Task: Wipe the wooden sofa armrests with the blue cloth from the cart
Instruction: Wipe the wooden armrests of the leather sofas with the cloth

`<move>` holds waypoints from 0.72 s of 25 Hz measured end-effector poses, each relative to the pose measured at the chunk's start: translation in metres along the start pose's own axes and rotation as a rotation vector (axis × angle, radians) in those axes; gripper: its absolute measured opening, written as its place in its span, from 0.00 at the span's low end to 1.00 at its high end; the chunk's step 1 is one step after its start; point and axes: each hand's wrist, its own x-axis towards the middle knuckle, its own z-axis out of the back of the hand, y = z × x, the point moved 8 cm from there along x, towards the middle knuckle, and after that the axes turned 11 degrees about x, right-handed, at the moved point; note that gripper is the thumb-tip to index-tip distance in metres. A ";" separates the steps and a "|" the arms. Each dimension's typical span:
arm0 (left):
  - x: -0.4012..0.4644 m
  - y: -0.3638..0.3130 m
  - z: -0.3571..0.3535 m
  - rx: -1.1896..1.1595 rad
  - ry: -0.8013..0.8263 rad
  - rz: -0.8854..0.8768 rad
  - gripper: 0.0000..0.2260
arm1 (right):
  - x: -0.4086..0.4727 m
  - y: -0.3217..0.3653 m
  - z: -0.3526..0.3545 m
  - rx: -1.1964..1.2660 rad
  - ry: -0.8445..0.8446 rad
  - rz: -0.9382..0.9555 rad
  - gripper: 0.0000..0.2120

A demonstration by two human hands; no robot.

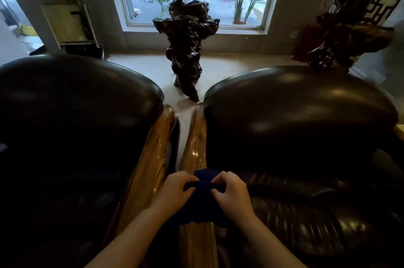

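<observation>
Gripping blue cloth (202, 193) on armrest (195, 147), apparently near edge

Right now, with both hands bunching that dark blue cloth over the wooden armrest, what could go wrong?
1. The blue cloth is crumpled between the left hand and right hand, so little of it may touch the right armrest.
2. A narrow gap separates it from the left armrest; a loosened cloth could slip down there.
3. The glossy wood may show streaks.
</observation>
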 end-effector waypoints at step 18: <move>0.057 0.124 -0.210 0.362 -0.290 0.123 0.27 | 0.033 -0.213 -0.175 -0.369 -0.105 0.006 0.29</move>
